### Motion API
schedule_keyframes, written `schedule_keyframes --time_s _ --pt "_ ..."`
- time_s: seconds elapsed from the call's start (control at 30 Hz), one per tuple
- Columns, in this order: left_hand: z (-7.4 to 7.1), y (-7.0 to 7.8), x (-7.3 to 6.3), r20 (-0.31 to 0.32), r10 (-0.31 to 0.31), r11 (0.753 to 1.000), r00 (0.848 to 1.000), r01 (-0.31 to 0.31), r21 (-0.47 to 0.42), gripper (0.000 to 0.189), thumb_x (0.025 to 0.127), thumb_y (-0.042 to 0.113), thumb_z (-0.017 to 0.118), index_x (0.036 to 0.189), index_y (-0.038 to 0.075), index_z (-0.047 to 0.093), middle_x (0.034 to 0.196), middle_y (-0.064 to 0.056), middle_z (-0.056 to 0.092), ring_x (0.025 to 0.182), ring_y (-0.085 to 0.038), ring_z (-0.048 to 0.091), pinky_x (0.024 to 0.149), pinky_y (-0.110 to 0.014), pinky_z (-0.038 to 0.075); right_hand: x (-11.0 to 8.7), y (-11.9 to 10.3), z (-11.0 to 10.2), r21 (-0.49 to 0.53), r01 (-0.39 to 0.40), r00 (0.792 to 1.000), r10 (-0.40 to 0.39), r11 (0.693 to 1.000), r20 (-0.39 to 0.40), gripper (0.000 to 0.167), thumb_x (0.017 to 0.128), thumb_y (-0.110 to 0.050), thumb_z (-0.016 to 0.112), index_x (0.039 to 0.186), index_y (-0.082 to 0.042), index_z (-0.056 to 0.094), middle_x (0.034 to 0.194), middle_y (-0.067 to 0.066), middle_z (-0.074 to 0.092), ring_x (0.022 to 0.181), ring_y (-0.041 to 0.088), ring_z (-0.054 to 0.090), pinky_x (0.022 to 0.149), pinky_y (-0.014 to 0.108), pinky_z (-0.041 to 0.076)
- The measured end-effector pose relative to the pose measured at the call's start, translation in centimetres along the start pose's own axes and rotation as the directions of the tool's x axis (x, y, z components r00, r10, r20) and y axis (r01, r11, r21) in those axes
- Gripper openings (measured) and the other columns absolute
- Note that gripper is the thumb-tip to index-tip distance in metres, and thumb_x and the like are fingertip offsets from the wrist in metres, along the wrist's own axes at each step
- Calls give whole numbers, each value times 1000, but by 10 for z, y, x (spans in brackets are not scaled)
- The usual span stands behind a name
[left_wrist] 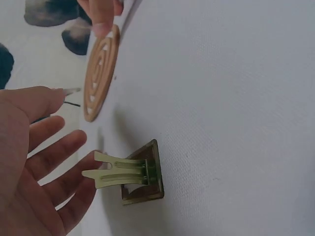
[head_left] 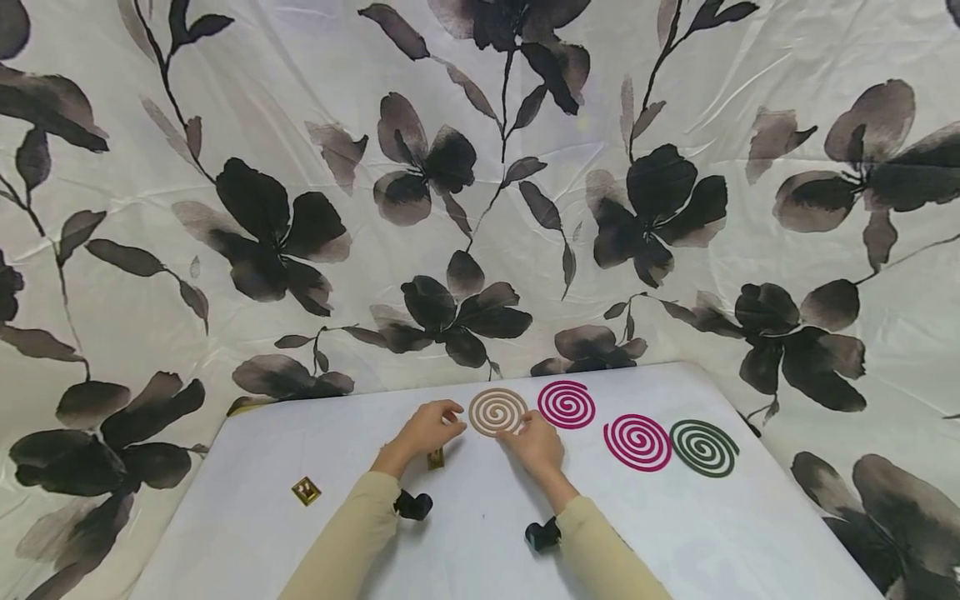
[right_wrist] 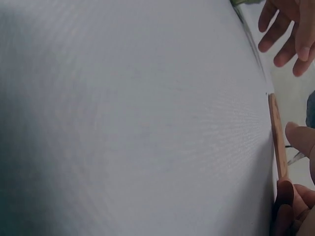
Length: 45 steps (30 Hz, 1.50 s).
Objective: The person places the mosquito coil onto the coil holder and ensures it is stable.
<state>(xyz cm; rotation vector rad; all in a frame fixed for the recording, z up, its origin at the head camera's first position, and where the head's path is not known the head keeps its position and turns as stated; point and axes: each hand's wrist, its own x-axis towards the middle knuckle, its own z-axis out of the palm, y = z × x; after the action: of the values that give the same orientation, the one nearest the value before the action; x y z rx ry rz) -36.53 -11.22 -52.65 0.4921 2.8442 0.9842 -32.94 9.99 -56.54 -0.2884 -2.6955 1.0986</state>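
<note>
A tan mosquito coil (head_left: 497,412) is at the far middle of the white table, between my two hands. My right hand (head_left: 540,450) holds its right edge, thumb toward the near side; I cannot tell whether the coil is lifted. To the coil's left, my left hand (head_left: 427,429) is apart from it, fingers spread and loosely bent in the left wrist view. Beside those fingers a small gold coil stand (left_wrist: 142,172) shows its square base and pronged metal strip. A second gold stand (head_left: 306,491) lies farther left.
Two pink coils (head_left: 566,405) (head_left: 637,442) lie right of the tan one, and a dark green coil (head_left: 704,448) touches the nearer pink one. The white table (head_left: 472,542) ends at a floral cloth backdrop (head_left: 540,333).
</note>
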Motion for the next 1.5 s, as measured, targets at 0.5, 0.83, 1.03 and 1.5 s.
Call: schedule_keyframes --time_s 0.5,0.83,1.03,1.5 --pt "19 -15 25 -18 -12 999 1000 11 -42 40 88 21 71 120 -2 63 79 -1 57 68 -14 51 62 -29 45 -3 -1 7 -53 -7 1000 7 999 4 62 64 -47 87 106 -6 66 69 -5 56 62 13 54 56 34 46" --pt "29 -14 33 -50 -60 997 997 63 44 47 87 33 69 123 3 65 74 1 54 65 -14 47 58 -30 39 -4 -5 11 -116 -19 999 16 993 -27 60 63 -45 88 106 -8 69 66 -5 56 62 15 55 55 35 46" --pt "30 -5 32 -61 -96 995 994 98 30 48 85 32 71 123 4 64 79 1 54 70 -15 48 60 -31 39 -3 -3 13 -119 -6 999 2 993 -36 53 62 -44 88 99 -11 71 63 -6 54 58 14 53 51 34 43" --pt "32 -5 40 -167 -174 925 970 103 -365 25 86 9 71 107 -5 67 82 -8 72 73 -18 68 64 -30 55 -1 -2 5 10 -54 998 55 998 -29 60 63 -36 90 114 -12 69 67 -7 57 60 11 52 54 32 43"
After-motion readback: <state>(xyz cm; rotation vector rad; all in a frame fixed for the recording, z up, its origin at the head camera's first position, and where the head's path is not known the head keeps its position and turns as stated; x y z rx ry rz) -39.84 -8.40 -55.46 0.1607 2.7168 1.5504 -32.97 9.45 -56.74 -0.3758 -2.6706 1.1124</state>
